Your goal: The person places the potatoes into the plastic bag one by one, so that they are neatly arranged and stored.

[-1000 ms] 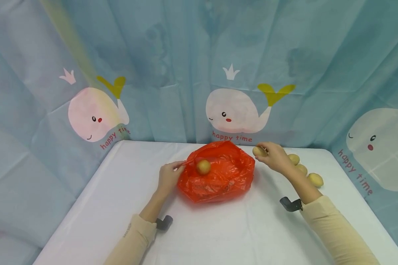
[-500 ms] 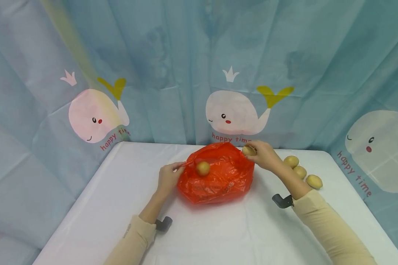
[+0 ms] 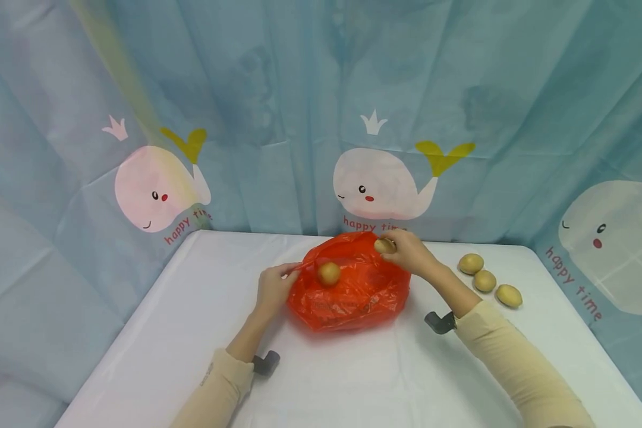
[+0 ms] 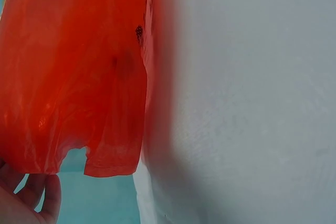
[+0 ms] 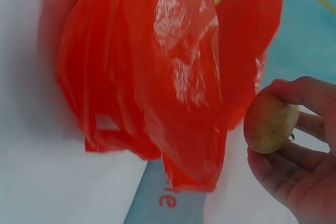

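Note:
A red plastic bag lies with its mouth spread on the white table. One potato shows inside it at the left of the opening. My left hand pinches the bag's left edge; in the left wrist view its fingers are at the bag's rim beside a handle cut-out. Between thumb and fingers, my right hand grips another potato, over the bag's far right rim in the head view. From the right wrist, that potato appears just beside the red plastic.
Three more potatoes, a far one, a middle one and a near one, lie to the right on the white tablecloth. A blue curtain printed with whales hangs behind the table and along its sides.
My right hand has moved left with the potato, from right of the bag to over its far right rim. The left hand keeps its hold on the bag's edge.

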A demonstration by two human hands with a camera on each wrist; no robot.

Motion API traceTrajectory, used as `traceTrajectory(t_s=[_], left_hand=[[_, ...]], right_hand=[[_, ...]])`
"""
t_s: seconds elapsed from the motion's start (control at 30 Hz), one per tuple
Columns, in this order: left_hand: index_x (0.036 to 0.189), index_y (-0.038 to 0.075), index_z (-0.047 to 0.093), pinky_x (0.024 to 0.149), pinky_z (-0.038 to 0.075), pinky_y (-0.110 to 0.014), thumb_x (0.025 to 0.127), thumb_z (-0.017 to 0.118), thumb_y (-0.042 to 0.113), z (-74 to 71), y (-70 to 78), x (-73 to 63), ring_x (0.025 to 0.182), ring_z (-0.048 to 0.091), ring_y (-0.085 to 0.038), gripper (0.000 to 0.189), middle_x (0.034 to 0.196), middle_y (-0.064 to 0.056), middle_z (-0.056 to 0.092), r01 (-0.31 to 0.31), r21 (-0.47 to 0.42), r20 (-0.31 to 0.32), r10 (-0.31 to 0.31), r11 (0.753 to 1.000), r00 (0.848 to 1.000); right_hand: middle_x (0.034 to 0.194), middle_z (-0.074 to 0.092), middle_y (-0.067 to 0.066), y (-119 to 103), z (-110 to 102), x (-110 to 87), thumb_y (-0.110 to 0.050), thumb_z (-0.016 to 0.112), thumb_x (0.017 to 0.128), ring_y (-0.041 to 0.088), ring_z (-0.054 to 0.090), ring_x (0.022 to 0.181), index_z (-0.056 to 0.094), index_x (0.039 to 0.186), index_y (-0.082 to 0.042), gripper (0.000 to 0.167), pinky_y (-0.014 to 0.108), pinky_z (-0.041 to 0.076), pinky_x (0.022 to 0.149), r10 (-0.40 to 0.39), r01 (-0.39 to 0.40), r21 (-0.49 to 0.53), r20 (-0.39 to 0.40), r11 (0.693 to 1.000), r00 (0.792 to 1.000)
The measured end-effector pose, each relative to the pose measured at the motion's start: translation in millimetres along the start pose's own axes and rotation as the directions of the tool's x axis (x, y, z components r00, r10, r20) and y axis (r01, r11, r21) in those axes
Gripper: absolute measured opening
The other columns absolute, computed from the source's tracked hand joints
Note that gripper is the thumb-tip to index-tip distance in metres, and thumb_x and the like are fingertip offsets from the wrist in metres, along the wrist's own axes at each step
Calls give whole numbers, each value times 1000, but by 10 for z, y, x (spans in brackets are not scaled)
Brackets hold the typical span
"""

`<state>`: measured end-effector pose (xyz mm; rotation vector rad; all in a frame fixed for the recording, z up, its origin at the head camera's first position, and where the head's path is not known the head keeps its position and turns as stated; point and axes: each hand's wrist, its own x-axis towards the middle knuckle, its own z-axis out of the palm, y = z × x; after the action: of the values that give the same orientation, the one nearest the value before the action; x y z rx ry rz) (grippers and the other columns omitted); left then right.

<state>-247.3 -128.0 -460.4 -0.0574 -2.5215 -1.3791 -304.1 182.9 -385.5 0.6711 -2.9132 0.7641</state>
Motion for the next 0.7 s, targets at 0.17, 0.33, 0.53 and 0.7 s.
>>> traceTrajectory(t_s=[0.17, 0.33, 0.53, 0.7], left_hand=[[112, 9, 74, 100, 52, -48, 94, 64, 22, 15, 6, 5, 112, 65, -28, 24, 108, -8, 75, -2, -17, 11, 3, 1000, 1000], [110, 8, 74, 100, 51, -49, 94, 64, 22, 31, 19, 13, 110, 66, -28, 23, 106, -8, 75, -11, -11, 2, 11, 1000, 1000], [110, 10, 75, 100, 52, -48, 95, 63, 22, 36, 42, 22, 110, 66, -27, 23, 106, -7, 75, -1, -3, 4, 1, 1000, 1000], [110, 9, 75, 100, 52, -48, 94, 64, 21, 36, 51, 19, 110, 66, -28, 23, 106, -8, 75, -8, 7, 2, 8, 1000, 1000]], right_hand=[[116, 67, 15, -29, 96, 62, -10, 74, 84, 30, 60, 103, 63, 122, -1, 41, 48, 54, 92, -23, 23, 15, 6, 1000, 1000], [115, 67, 14, -71, 189, 122, -11, 74, 84, 29, 60, 104, 63, 122, -2, 40, 47, 53, 95, -30, 29, 20, 35, 999, 999], [113, 68, 13, -120, 287, 195, -11, 73, 85, 27, 60, 100, 63, 121, -2, 38, 44, 54, 94, -37, 35, 26, 75, 999, 996], [111, 68, 12, -150, 364, 257, -11, 73, 85, 26, 60, 99, 64, 120, -3, 36, 43, 54, 95, -41, 37, 37, 105, 999, 994]])
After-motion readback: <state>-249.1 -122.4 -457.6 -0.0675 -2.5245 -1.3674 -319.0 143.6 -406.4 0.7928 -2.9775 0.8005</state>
